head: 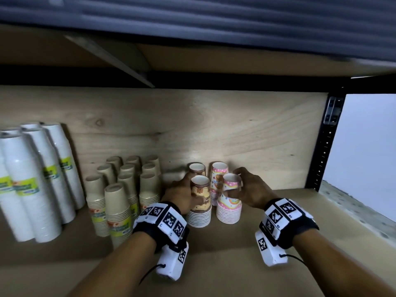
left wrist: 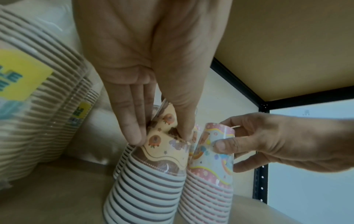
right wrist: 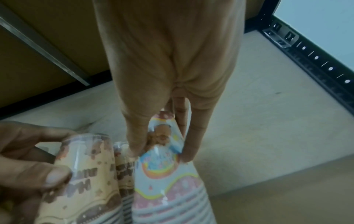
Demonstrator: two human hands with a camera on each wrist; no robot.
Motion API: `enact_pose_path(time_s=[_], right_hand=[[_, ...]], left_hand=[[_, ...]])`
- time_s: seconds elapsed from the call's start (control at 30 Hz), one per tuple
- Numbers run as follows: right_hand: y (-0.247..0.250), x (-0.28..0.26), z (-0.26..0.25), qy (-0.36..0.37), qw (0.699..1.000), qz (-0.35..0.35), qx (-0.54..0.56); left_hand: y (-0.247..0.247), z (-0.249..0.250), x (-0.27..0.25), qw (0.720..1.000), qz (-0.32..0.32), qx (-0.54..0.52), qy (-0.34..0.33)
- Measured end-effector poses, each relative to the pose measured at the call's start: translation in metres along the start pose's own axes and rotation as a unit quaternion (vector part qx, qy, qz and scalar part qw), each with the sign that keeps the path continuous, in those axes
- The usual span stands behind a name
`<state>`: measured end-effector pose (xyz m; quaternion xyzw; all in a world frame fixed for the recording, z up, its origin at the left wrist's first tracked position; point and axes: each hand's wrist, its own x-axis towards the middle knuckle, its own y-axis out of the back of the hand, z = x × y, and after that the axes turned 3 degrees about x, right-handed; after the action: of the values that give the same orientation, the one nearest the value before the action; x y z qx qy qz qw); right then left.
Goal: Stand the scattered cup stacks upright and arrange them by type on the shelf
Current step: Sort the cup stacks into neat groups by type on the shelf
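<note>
Two brown printed cup stacks and two pink printed ones stand upside down on the shelf board (head: 267,243). My left hand (head: 182,195) grips the front brown stack (head: 200,202) between thumb and fingers; the left wrist view has that brown stack (left wrist: 164,151) under my left hand (left wrist: 162,136). My right hand (head: 248,189) grips the front pink stack (head: 230,198) near its top, the same pink stack (right wrist: 164,163) lying under my right hand (right wrist: 161,150) in the right wrist view. Behind them stand the second brown stack (head: 197,169) and second pink stack (head: 218,174).
Several plain kraft cup stacks (head: 126,189) stand left of my hands, and tall white wrapped stacks (head: 36,179) stand at the far left. A black shelf post (head: 327,144) bounds the right side. An upper shelf (head: 192,56) hangs low overhead.
</note>
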<state>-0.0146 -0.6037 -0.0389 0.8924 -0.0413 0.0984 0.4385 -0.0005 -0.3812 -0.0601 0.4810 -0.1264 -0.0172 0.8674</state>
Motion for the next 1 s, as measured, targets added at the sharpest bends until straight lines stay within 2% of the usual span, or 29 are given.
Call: enact_pose_path(time_s=[0.1, 0.4, 0.67, 0.83, 1.0], right_hand=[[-0.003, -0.003, 0.009, 0.022, 0.999, -0.017, 0.03], [-0.018, -0.005, 0.017, 0.047, 0.996, -0.068, 0.014], [-0.031, 0.001, 0.02, 0.036, 0.997, -0.042, 0.046], [-0.025, 0.012, 0.031, 0.062, 0.981, -0.143, 0.114], [-0.017, 0.021, 0.03, 0.047, 0.965, -0.21, 0.147]], left_hand=[[0.0, 0.0, -0.001, 1.0, 0.002, 0.0, -0.015], [-0.003, -0.003, -0.003, 0.999, 0.001, 0.023, -0.024], [-0.005, -0.008, 0.001, 1.0, -0.014, -0.002, -0.026], [-0.011, -0.007, 0.01, 0.997, -0.074, -0.021, 0.004], [-0.025, -0.014, 0.024, 0.992, -0.121, -0.02, 0.026]])
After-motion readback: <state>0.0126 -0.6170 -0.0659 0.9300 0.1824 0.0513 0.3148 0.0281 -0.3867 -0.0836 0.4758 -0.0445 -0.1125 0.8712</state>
